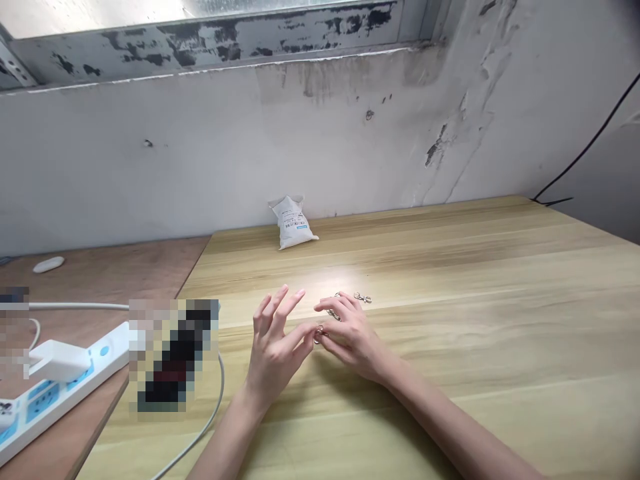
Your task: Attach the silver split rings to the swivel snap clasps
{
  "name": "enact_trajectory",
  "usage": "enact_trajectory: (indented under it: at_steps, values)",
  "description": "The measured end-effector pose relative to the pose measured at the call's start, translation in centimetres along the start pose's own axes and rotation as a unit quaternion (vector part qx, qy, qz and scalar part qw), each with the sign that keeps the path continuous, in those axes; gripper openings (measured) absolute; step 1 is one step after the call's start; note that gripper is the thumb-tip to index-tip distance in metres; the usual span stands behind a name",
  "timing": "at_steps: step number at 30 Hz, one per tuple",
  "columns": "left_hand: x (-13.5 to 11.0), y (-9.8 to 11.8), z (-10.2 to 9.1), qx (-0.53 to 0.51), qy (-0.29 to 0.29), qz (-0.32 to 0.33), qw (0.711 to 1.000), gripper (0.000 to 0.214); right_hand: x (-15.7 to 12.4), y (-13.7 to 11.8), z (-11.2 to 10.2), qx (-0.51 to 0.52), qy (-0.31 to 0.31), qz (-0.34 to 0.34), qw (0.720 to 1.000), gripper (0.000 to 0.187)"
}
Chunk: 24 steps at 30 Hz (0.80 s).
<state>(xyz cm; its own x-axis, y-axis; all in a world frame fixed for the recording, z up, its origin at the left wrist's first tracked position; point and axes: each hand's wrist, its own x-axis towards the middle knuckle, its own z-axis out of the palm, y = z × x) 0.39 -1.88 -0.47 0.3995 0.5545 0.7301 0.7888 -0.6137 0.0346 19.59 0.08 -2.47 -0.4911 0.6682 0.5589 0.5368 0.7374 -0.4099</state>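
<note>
nearest, two bare forearms reach in over the wood-grain bench (475,320), with a pale cable (221,380) curving beside the left one and a blurred-out patch further left. the left hand (275,347) has its thumb and index finger brought together at the tips, its other fingers raised and spread. the right hand (353,333) bends in to meet it, thumb and index finger pinched, its remaining fingers loosely curled. between the two sets of fingertips sits a small metal ring (318,336), seemingly gripped from both sides just above the bench; what is joined to it is too small to tell.

the work looks to be under way: this piece is in the fingers, not set down. just past the right hand's fingers, partly covered, lie more metal pieces (333,313), and a small metal clasp (363,298) rests apart to their right. whether those are done or left to do, i cannot tell.

farthest back, a white packet (294,225) stands against the stained wall (215,160).
</note>
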Motion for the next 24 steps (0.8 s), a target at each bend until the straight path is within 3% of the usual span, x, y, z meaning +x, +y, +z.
enact_trajectory:
  at_steps: [9,15,19,24]
  values:
    - [0.1,-1.1,-0.3,0.023,-0.027,-0.021,0.999,0.01,0.1,0.7,-0.8,-0.099,0.008,-0.031,0.995,0.02]
    - [-0.3,-1.5,0.1,0.002,-0.116,-0.052,0.992,0.011,0.3,0.5,-1.4,-0.14,0.044,-0.058,0.988,0.021]
    - [-0.4,-1.3,0.3,-0.01,-0.138,-0.058,0.989,0.011,0.1,-0.6,-0.9,-0.143,0.072,-0.111,0.981,0.021]
    - [-0.5,-2.0,0.4,-0.004,-0.167,-0.06,0.984,0.014,-0.1,-2.3,0.2,-0.12,0.063,-0.165,0.977,0.021]
